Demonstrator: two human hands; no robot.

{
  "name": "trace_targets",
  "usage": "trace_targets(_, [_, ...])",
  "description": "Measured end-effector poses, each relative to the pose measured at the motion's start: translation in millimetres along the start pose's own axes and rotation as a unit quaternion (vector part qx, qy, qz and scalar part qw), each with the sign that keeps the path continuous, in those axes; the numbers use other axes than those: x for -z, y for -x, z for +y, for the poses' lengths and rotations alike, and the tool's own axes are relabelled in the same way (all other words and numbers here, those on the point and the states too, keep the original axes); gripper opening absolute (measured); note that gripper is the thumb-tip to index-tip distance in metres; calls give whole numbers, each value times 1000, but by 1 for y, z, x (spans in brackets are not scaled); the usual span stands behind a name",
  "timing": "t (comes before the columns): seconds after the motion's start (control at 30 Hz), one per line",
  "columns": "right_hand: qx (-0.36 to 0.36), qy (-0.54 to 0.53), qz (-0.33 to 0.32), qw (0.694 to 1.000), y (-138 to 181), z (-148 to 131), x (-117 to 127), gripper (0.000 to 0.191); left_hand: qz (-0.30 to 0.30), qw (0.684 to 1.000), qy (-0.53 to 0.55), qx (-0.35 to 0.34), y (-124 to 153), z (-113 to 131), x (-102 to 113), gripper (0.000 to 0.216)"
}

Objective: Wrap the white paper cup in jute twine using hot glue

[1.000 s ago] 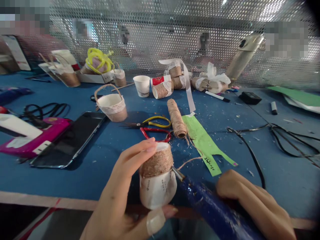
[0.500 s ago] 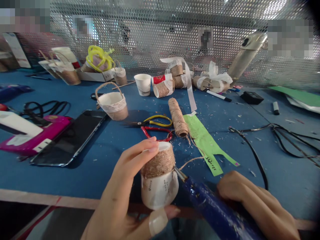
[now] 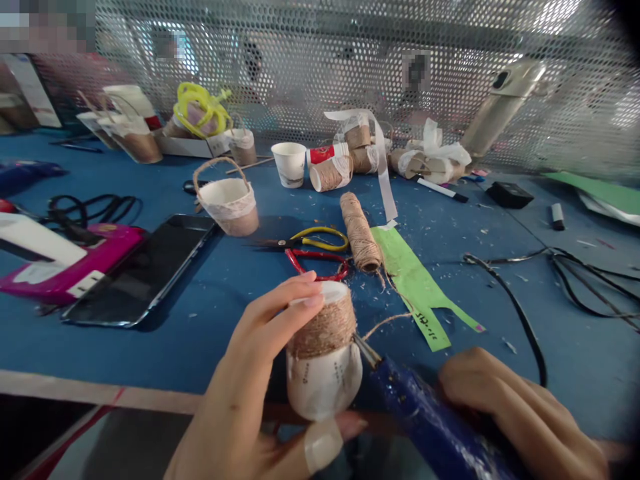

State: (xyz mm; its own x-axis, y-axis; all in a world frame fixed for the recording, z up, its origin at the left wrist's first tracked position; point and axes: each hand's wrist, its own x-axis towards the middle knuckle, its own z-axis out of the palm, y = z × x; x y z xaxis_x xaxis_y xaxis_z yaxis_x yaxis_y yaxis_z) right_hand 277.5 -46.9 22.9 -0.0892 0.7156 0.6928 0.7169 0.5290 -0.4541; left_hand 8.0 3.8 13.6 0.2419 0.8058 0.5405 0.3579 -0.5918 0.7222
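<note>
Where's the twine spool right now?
Head view, centre: the twine spool lies on the blue table, just right of the scissors and left of the green paper strip.

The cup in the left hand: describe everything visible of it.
The cup is small white paper with faint print, its upper half wound in brown twine, lower half bare. It is held over the near edge of the table, wider end down. The left hand pinches it, fingers on top, bandaged thumb underneath. The metal tip of the glue gun, held in the right hand, touches its right side at the twine's lower edge, where a loose strand leads off.
</note>
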Motion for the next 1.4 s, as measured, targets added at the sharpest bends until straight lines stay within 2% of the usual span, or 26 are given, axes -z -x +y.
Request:
trace_targets(0.13, [-3, 20, 24, 1000, 1, 0, -3, 37, -2, 1000, 4, 1, -3, 1, -1, 71])
trace_targets(0.53, [17, 0, -1, 1000, -1, 2, 0, 30, -16, 999, 39, 34, 9, -6, 3, 79])
trace_targets(0.8, [-3, 1, -12, 1000, 2, 3, 2, 21, -28, 998, 43, 35, 6, -5, 3, 79])
trace_targets(1.0, [9, -14, -25, 1000, 2, 8, 2, 35, -17, 999, 32, 27, 4, -5, 4, 78])
trace_targets(1.23, [15, -4, -37, 999, -2, 6, 6, 36, -14, 999, 23, 27, 8, -9, 4, 81])
trace_targets(1.4, [11, -1, -22, 1000, -2, 6, 5, 45, -17, 999, 24, 19, 5, -8, 5, 83])
